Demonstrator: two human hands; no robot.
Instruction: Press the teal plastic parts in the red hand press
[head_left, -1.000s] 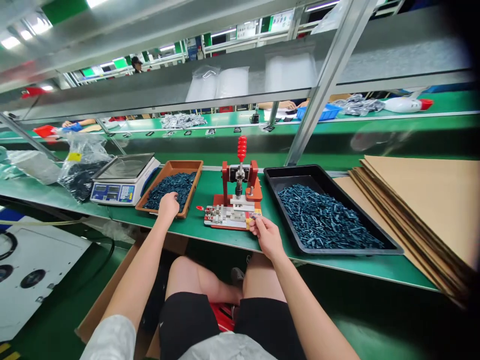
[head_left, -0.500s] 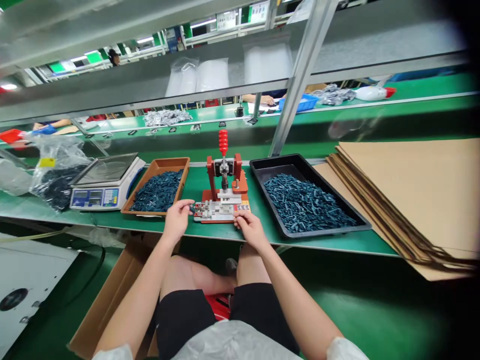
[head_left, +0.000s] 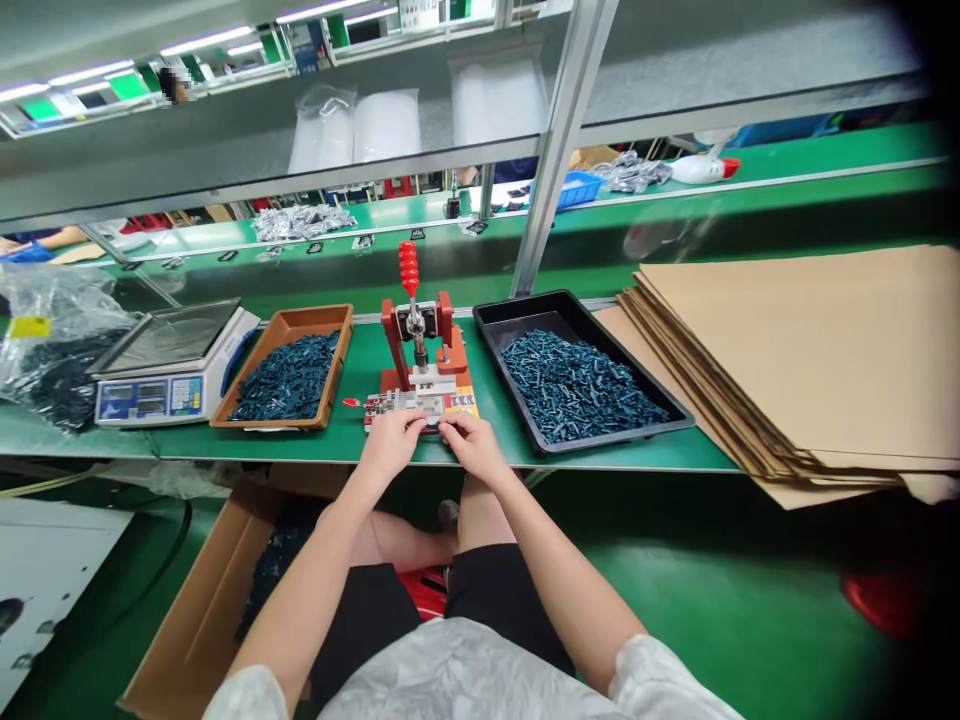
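Observation:
A small red hand press (head_left: 417,350) with a red-knobbed lever stands on the green bench in front of me. Both my hands sit at the front of its metal base plate. My left hand (head_left: 390,440) is curled, fingertips pinched at the plate; whatever it holds is too small to make out. Beside it, my right hand (head_left: 471,445) is also curled, its fingers pressed to the plate's front edge. A brown tray (head_left: 290,366) of dark blue parts lies left of the press. To the right stands a black tray (head_left: 577,370) with more such parts.
A weighing scale (head_left: 169,362) and a plastic bag of parts (head_left: 52,340) sit at the left. Stacked flat cardboard (head_left: 795,350) covers the bench's right side. An open carton (head_left: 202,610) stands on the floor by my left knee. Other people's arms show beyond the conveyor.
My left hand left the brown tray and came to the press base, meeting my right hand there. The view has shifted, so everything sits further left.

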